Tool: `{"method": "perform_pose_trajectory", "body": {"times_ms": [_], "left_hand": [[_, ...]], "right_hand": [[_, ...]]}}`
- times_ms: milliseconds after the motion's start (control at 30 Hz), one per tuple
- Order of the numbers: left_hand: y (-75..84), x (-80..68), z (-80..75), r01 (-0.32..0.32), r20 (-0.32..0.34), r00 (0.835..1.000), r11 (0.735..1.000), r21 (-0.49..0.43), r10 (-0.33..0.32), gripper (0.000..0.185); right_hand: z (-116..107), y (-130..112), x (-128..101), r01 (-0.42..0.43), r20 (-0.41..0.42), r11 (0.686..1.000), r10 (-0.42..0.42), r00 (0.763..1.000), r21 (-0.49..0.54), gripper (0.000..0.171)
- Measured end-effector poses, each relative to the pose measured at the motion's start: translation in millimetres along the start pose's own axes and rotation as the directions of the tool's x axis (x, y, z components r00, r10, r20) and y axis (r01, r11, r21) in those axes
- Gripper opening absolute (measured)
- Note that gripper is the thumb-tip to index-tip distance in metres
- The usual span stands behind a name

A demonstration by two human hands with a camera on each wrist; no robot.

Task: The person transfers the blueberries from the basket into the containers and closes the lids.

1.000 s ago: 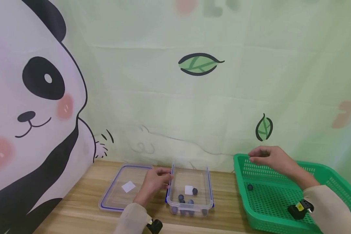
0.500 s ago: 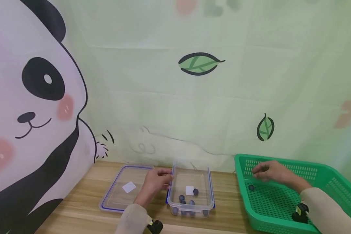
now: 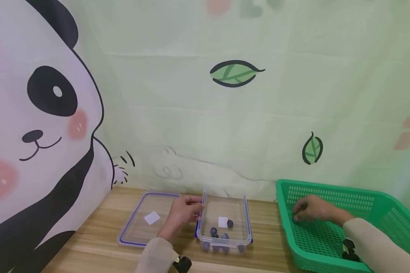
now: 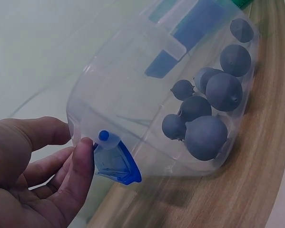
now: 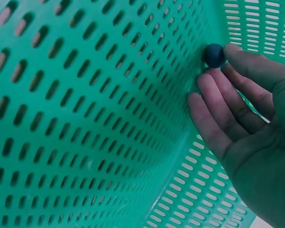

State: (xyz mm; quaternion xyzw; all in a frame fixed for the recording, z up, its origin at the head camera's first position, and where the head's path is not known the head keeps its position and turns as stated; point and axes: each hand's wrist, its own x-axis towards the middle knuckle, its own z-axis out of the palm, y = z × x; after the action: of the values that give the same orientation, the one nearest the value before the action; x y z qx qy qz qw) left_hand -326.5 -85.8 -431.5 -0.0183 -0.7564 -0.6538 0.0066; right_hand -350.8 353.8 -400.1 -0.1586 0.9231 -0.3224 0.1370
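Observation:
A clear plastic food container (image 3: 225, 204) with blue side clips holds several blueberries (image 4: 206, 137), mostly gathered at its near end. At its left wall, my left hand (image 3: 183, 211) holds the rim between thumb and fingers, right by a blue clip (image 4: 116, 164). Inside the green plastic basket (image 3: 287, 242), my right hand (image 3: 312, 209) reaches down to the left wall. There its thumb and fingertips pinch a single dark blueberry (image 5: 214, 55) low against the slotted plastic. The other fingers of that hand lie bent beneath the berry in the right wrist view.
A clear lid (image 3: 133, 231) with a blue seal and a white square label lies left of the container on the wooden table (image 3: 99, 227). Behind stands a pale green cloth backdrop (image 3: 177, 113) printed with a panda and leaves.
My right hand has come down from above the basket's rim to the blueberry inside it and now pinches it. The left hand stays at the container's rim.

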Motion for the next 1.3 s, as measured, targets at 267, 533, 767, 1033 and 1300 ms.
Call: {"method": "perform_pose_trajectory", "body": {"times_ms": [267,533,767,1033,1300], "left_hand": [[1.6,0.4,1.5,0.012,-0.010,1.000,1.000,0.015,-0.012,0.031],[0.7,-0.6,1.3,0.017,-0.005,1.000,1.000,0.016,-0.017,0.032],[1.0,-2.6,0.4,0.007,0.002,1.000,1.000,0.024,-0.007,0.033],[1.0,-4.2,1.5,-0.001,0.008,1.000,1.000,0.024,0.001,0.031],[0.7,-2.5,0.9,0.004,0.000,1.000,1.000,-0.006,-0.004,0.031]], "right_hand": [[2,-2,-4,0.045,-0.025,0.998,-0.046,0.999,-0.051,0.006],[-3,-1,-4,0.054,-0.039,0.998,-0.054,0.998,-0.020,0.011],[-17,-17,-9,0.107,-0.164,0.989,-0.090,0.982,0.097,0.024],[-34,-52,-27,0.090,-0.294,0.977,-0.029,0.955,0.196,0.047],[-30,-107,-45,0.191,-0.395,0.947,-0.076,0.915,0.259,0.048]]}}
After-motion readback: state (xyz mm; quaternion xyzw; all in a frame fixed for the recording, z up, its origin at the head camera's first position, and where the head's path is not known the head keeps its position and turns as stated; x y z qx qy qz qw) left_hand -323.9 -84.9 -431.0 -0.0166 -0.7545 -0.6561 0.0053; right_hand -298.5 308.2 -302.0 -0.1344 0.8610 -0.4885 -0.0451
